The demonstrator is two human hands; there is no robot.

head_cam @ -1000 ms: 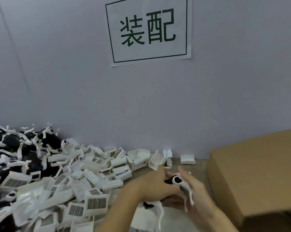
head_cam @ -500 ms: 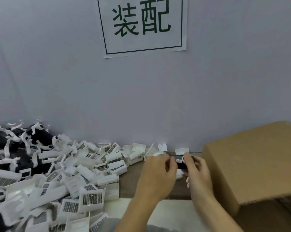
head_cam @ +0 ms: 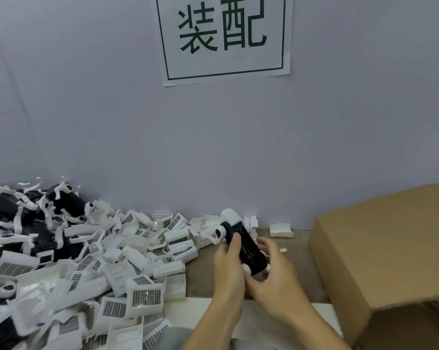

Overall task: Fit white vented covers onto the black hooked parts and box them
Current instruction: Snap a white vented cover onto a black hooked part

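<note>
Head view: wall sign (head_cam: 224, 36) reads 装配; left hand (head_cam: 229, 263) and right hand (head_cam: 274, 271) both grip 1 black part (head_cam: 246, 248).

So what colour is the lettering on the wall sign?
Dark green on the white wall sign, seen in the head view.

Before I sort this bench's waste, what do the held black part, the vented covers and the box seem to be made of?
Black part: probably moulded plastic, with a faint sheen along its body.
White vented covers: likely matte moulded plastic, thin-walled with fine grilles.
Box: brown cardboard, dull, with a raw cut edge on its flap.
</note>
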